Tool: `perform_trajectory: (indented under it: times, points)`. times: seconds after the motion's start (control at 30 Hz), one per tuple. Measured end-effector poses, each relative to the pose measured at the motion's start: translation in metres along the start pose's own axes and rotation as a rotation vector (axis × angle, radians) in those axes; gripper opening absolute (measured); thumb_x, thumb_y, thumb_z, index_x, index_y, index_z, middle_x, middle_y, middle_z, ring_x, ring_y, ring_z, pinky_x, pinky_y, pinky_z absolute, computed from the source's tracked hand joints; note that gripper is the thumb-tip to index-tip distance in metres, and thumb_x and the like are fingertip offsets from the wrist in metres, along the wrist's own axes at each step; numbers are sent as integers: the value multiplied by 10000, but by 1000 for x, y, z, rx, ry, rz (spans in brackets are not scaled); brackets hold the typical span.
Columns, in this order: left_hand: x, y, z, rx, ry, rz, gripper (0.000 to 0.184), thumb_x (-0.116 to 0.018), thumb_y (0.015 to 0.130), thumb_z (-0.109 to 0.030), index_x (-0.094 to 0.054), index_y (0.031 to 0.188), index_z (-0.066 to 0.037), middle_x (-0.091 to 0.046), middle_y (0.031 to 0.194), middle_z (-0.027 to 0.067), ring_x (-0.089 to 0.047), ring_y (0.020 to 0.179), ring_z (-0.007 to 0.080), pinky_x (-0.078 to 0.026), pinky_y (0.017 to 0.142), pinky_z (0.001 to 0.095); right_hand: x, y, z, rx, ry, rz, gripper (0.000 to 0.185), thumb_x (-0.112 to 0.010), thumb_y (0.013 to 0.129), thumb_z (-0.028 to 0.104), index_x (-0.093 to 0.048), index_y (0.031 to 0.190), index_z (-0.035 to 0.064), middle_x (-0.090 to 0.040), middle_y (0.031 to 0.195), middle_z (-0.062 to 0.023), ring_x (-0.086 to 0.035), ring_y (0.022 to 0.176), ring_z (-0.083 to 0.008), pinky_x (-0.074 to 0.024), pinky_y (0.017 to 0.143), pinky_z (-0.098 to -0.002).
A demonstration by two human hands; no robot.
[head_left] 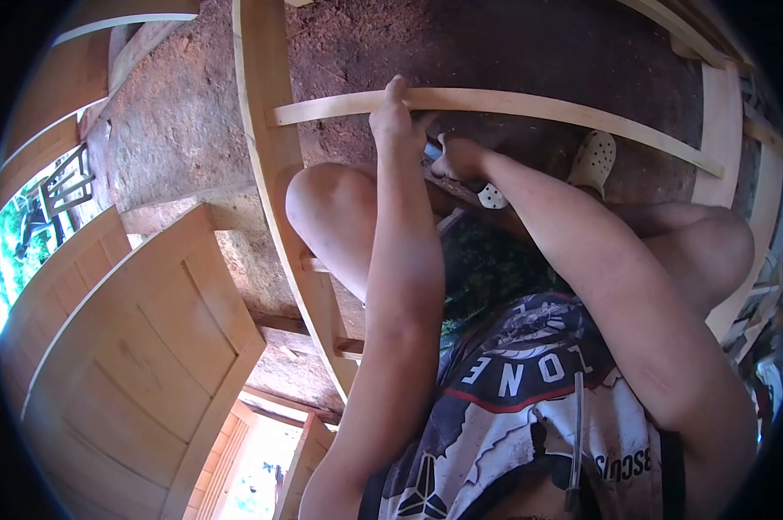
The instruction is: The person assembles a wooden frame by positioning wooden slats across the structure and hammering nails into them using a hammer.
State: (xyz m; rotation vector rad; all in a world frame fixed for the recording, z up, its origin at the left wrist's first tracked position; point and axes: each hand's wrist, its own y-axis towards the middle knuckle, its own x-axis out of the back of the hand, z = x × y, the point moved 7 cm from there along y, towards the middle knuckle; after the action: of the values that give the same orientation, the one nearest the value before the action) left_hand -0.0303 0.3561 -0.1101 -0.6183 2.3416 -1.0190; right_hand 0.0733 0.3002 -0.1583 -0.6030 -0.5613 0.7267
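While the shirt (495,425) reads "ZONE" (inverted), left hand (397,120) grips a slat (513,102); right hand (461,161), I cannot tell.

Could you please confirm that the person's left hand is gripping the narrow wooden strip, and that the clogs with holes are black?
Not quite: the head view shows that the clogs are cream-coloured, not black. The left hand is indeed gripping the narrow wooden strip.

Lower opening (257,464): we see daylight glare
Ground (513,43): we find dim shade
Slat (513,103): we see lens bowing
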Motion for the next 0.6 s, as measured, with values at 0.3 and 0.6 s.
perform_trajectory:
  times: [0.3, 0.6]
  points:
    - [9, 15, 11, 57, -68, -34, 474, -683, 942, -254, -511, 1263, 50, -539, 1232, 229, -586, 1142, 409, -549, 900, 629, 41, -89, -27, -432, -37, 208, 312, -742, 743, 211, -710, 919, -45, -711, 812, -216, -721, 741, -282, -568, 657, -444]
    - [38, 71, 27, -18, 27, -86, 316, -645, 896, -300, -588, 1065, -39, -575, 937, 83, -597, 869, 265, -508, 767, 461, 192, -383, 14, -638, 301, 47, 344, -760, 762, 159, -592, 1008, -13, -620, 678, -63, -620, 576, -182, -495, 516, -330]
